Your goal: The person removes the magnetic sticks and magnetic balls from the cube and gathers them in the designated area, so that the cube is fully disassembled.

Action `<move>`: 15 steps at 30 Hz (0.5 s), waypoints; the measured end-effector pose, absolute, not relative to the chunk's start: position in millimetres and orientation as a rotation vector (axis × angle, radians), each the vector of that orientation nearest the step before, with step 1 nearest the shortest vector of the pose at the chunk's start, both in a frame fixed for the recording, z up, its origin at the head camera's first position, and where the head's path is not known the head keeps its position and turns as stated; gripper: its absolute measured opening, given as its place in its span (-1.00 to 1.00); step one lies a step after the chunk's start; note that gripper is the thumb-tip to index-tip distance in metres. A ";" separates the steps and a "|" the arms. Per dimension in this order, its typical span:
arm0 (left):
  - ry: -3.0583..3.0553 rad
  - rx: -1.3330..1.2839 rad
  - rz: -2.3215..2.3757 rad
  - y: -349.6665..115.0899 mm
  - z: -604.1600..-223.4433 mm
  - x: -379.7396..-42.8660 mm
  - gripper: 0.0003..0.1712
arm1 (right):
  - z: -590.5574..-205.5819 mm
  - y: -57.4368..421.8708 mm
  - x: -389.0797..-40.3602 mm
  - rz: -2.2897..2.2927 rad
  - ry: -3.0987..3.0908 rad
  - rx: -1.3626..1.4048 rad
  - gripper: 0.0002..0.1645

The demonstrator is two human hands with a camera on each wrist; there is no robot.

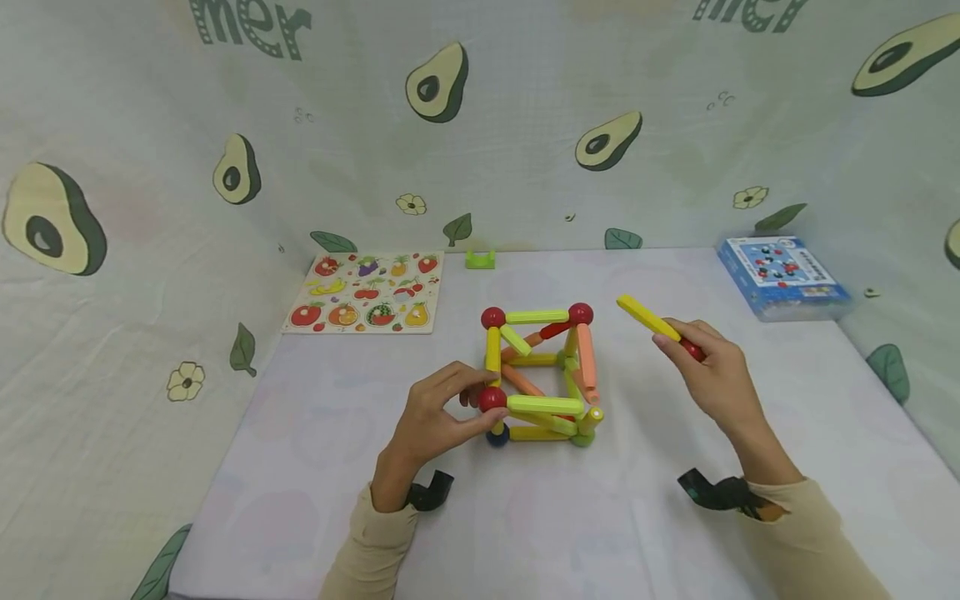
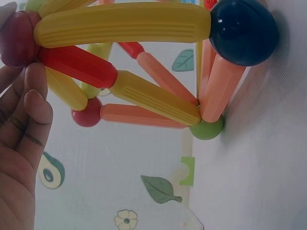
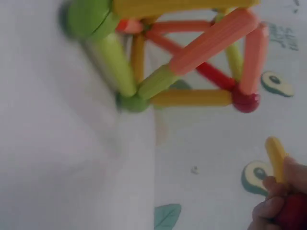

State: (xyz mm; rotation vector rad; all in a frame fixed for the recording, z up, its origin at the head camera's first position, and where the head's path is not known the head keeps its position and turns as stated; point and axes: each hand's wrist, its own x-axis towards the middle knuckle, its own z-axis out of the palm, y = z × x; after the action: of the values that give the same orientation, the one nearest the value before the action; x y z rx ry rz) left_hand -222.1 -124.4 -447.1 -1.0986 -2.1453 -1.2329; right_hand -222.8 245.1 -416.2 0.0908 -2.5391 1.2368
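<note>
A cube-like frame of magnetic rods and balls stands on the table, with a lime rod [image 1: 543, 406] along its near upper edge. My left hand [image 1: 431, 417] holds the red ball [image 1: 492, 399] at the near left upper corner, thumb in front and fingers behind. Below that ball, a yellow rod [image 2: 124, 24] runs down to a dark blue ball [image 2: 244, 31]. To the right of the frame, my right hand [image 1: 716, 375] pinches a yellow rod [image 1: 647, 317] with a red ball [image 1: 692, 349] at its near end. Its free end points toward the frame, apart from it.
A fruit picture board [image 1: 363, 293] lies at the back left, beside a small green bracket-shaped piece [image 1: 480, 260]. At the back right sits a blue box [image 1: 783, 277]. An avocado-print cloth [image 1: 517, 192] hangs behind the table.
</note>
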 end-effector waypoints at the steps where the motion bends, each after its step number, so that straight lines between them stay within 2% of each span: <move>1: -2.147 -1.096 -1.232 -124.8 -447.4 -222.0 -0.55 | -419.5 245.7 -227.3 1.152 -2.545 0.100 -0.51; 15: -2.139 -1.102 -1.230 -124.2 -446.9 -222.2 -0.54 | -456.7 251.0 -278.4 0.720 -2.669 0.252 -0.71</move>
State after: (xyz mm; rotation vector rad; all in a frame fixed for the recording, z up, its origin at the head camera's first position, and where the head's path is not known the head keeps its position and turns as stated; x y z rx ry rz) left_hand -222.2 -124.2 -446.9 -1.1017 -2.1394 -1.2297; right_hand -278.4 251.0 -456.7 0.2522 -2.6695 0.7199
